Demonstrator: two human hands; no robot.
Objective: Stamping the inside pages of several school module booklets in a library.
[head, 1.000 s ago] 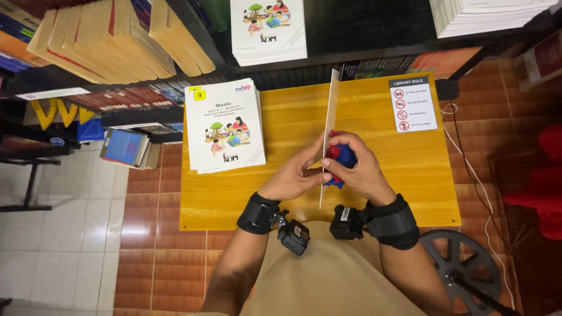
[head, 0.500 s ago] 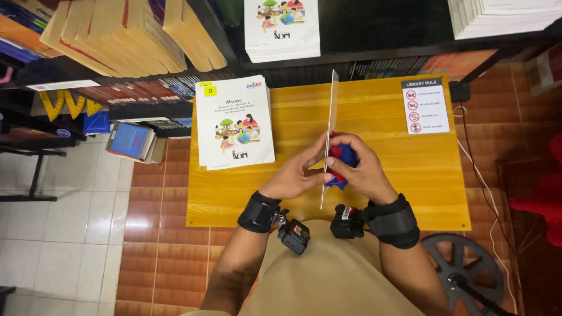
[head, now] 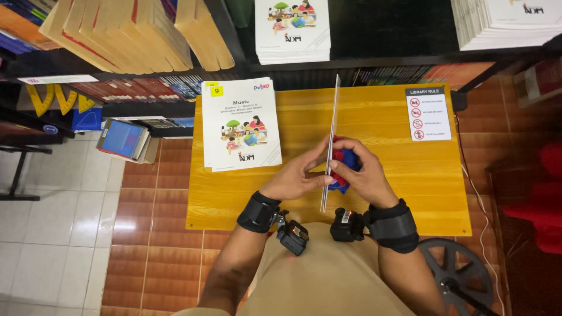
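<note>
Both our hands meet over the yellow table (head: pixel 374 117). Our left hand (head: pixel 298 178) pinches a thin upright booklet (head: pixel 331 140) seen edge-on; our right hand (head: pixel 366 172) presses a blue-red cloth (head: pixel 345 161) against it.

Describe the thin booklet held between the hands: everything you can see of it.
The booklet is seen edge-on, a thin white sheet-like strip standing upright above the yellow wooden table. The left hand and right hand grip it near its lower part, the right also holding a red and blue thing. Its cover cannot be seen.
</note>
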